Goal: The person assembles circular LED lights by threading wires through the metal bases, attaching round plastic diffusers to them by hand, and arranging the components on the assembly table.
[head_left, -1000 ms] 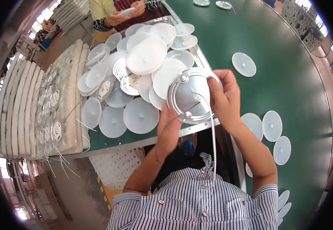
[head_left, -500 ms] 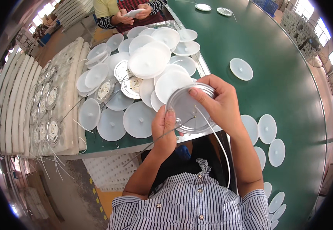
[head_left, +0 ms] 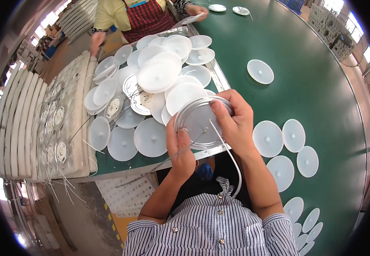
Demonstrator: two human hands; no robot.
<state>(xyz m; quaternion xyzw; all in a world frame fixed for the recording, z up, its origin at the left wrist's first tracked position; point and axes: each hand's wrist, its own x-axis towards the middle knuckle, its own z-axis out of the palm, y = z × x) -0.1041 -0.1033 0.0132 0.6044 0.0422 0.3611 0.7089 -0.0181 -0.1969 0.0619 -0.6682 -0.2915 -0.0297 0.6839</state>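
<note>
Head: pinching a round, silvery-grey, metal-looking disc [head_left: 195, 117] by its rim, with left hand [head_left: 183, 157] lower-left, right hand [head_left: 239, 121] upper-right.

Round white plastic covers [head_left: 158, 77] lie heaped at ten o'clock from the round silver metal disc [head_left: 194, 119], others at four.

Left of the left hand [head_left: 182, 149], a green surface [head_left: 141, 160] carried heaped white discs [head_left: 159, 77] and silver plates [head_left: 145, 102], while a longer green surface [head_left: 330, 115] right of the right hand [head_left: 236, 119] bore loosely spread white discs [head_left: 293, 135].
</note>
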